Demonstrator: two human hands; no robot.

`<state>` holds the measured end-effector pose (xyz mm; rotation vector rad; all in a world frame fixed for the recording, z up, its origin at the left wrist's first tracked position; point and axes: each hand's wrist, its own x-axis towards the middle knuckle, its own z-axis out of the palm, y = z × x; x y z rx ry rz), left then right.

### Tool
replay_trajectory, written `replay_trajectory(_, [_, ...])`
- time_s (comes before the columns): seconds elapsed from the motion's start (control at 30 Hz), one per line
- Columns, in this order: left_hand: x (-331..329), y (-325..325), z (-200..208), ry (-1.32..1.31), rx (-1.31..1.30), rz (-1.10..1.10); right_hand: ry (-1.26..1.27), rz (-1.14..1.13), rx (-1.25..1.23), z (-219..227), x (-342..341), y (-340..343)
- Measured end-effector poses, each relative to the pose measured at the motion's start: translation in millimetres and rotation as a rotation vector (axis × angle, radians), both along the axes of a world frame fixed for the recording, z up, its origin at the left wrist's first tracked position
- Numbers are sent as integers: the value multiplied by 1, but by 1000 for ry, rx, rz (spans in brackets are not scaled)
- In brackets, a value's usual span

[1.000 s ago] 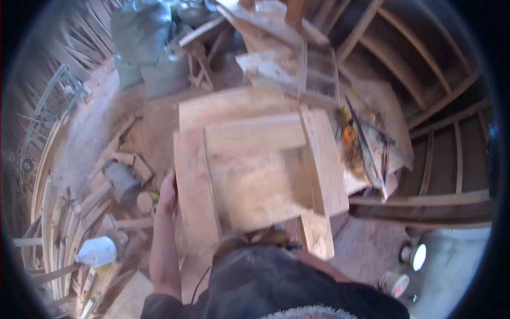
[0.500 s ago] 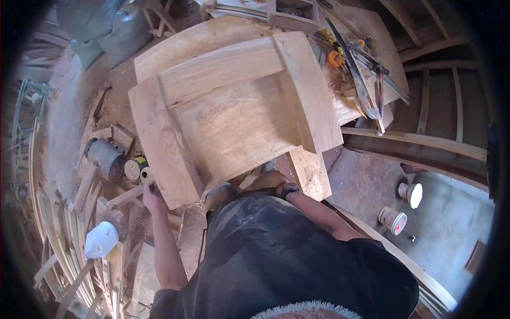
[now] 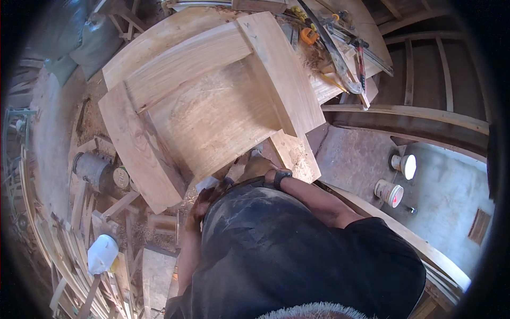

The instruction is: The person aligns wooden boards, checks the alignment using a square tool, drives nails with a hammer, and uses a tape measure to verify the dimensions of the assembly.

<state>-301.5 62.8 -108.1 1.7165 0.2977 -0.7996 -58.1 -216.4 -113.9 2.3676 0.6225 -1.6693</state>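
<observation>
My left hand (image 3: 201, 206) is at the left side of my waist, against the black shirt (image 3: 265, 228). Its fingers are blurred and partly hidden, so any hold cannot be made out. A watch (image 3: 282, 177) is on my right wrist, and my right hand (image 3: 270, 176) is low at the front of my body, its fingers mostly out of sight. Ahead of both hands lies a wooden frame: a left board (image 3: 139, 143), a right board (image 3: 281, 69) and a far crosspiece (image 3: 186, 64), resting on a broad wooden surface (image 3: 212, 122). Neither hand touches the frame boards.
On the bench at far right are an orange tape measure (image 3: 308, 36), a curved saw-like blade (image 3: 332, 50) and a red-handled tool (image 3: 362, 66). A metal canister (image 3: 93, 169), a white jug (image 3: 102, 254) and timber strips (image 3: 53, 250) stand left. Two buckets, one here (image 3: 389, 192), are right.
My left hand has come from beside the left board's near end in to my waist. The view has shifted, so the boards appear farther left and slightly higher.
</observation>
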Motion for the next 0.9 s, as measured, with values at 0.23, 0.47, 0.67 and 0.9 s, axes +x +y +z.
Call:
replay_trajectory(0.23, [-9,-2,6,-41,-67,221,74,-99,128,-16,-14,-21])
replay_trajectory(0.47, [-20,-3,2,-104,-136,402,264,-122,590,-102,-42,-67])
replay_trajectory(0.67, [-44,-4,-16,-258,-314,602,286,-519,1008,111,-4,-46])
replay_trajectory(0.9, [-139,-17,-64,-278,355,757,-233,-1228,1009,65,-131,-145])
